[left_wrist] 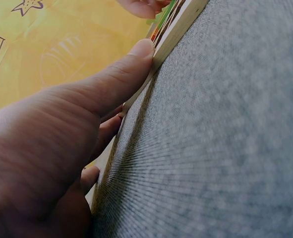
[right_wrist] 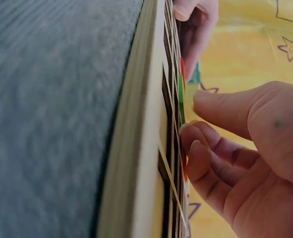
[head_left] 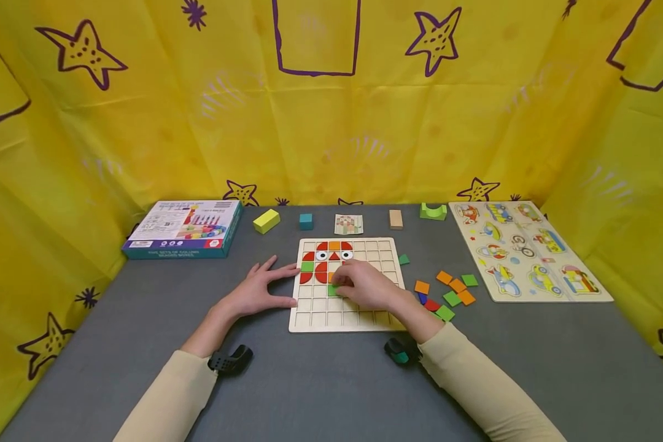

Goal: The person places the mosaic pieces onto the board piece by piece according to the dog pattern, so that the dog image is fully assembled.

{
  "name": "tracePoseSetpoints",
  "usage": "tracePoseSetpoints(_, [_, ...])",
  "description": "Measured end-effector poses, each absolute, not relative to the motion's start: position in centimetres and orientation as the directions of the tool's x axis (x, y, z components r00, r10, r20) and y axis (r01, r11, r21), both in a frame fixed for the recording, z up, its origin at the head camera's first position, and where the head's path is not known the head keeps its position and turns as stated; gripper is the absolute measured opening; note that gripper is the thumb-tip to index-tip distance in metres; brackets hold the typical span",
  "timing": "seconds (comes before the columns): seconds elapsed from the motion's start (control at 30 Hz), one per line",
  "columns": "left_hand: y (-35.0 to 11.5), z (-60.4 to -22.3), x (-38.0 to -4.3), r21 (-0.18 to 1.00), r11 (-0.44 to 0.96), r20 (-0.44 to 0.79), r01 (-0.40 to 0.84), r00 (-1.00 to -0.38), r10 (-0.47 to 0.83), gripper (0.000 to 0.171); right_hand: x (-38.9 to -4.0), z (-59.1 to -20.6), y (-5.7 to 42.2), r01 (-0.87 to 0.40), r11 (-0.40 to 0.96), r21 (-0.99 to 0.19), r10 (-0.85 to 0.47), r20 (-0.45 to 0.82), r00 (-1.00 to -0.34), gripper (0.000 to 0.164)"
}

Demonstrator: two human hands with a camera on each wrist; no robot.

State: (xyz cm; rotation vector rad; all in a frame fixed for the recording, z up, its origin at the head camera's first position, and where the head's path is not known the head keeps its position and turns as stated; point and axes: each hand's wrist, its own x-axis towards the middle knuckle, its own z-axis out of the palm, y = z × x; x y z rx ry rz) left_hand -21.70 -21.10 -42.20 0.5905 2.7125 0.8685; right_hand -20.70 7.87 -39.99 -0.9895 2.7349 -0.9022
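Observation:
A square wooden grid board [head_left: 309, 313] lies on the table, partly filled with red, orange, green and eye-patterned tiles in its upper left area. My left hand [head_left: 256, 288] is spread at the board's left edge, thumb and fingertips against the rim. In the left wrist view the thumb [left_wrist: 119, 74] lies along the wooden edge. My right hand [head_left: 367, 285] is over the middle of the board, fingers bent, with fingertips right at a green square tile [head_left: 333, 290]. The right wrist view shows that green tile [right_wrist: 181, 96] edge-on at the grid, the thumb a little apart from it.
Loose orange, green, red and blue tiles [head_left: 422, 286] lie right of the board. A pattern card [head_left: 348, 224], several blocks [head_left: 267, 221] and a green arch [head_left: 433, 212] stand behind it. A box [head_left: 182, 230] is at back left, a picture puzzle board [head_left: 530, 252] at right.

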Motion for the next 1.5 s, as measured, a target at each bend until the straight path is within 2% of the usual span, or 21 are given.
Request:
tracePoseSetpoints(0.37, [-21.1,-41.7,-21.7,0.596,0.746,-0.093,0.296,-0.898,0.43,0.081,-19.6,-38.2,12.3,-0.535,0.608,-0.587,-0.559,0.162,-0.813,0.017])
tracePoseSetpoints(0.77, [-21.4,-41.7,-21.7,0.589,0.759,-0.099,0.277,-0.907,0.408,0.082,-19.0,-38.9,20.0,-0.473,0.65,-0.595,-0.476,0.166,-0.864,0.02])
tracePoseSetpoints(1.0, [-21.4,-41.9,-22.0,0.58,0.76,-0.093,0.293,-0.903,0.419,0.082,-19.0,-39.0,21.9,-0.473,0.657,-0.587,-0.514,0.11,-0.851,0.019])
tracePoseSetpoints(1.33, [-21.1,-42.2,-21.9,0.584,0.755,-0.098,0.297,-0.898,0.429,0.082,-18.2,-39.5,22.0,-0.516,0.631,-0.58,-0.639,-0.012,-0.769,0.02])
tracePoseSetpoints(1.5, [-21.1,-42.1,-22.1,0.585,0.753,-0.095,0.301,-0.897,0.432,0.082,-18.2,-39.4,21.8,-0.503,0.671,-0.545,-0.622,-0.044,-0.781,0.02])
